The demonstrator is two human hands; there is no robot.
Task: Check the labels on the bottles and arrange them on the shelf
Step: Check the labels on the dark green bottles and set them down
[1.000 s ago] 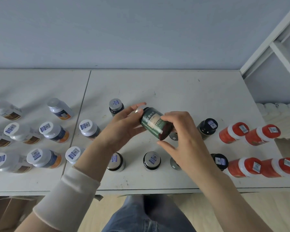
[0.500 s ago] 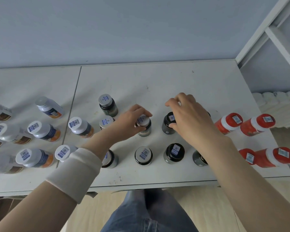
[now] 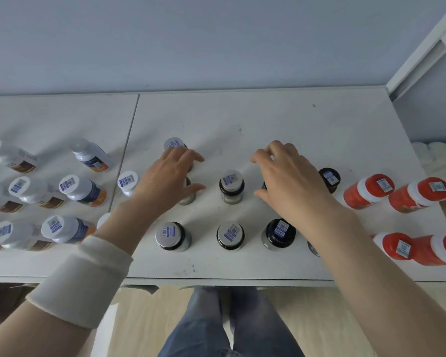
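Though one cropped, four red bottles (image 3: pixel 368 191)

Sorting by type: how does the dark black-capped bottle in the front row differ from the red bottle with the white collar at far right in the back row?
The dark black-capped bottle has a grey body; the red bottle has a red cap above a white collar and looks taller. Both carry a blue-and-white code sticker on top.

hidden: bottle (image 3: pixel 187 194) under left hand (image 3: pixel 165 176) | labels unreadable
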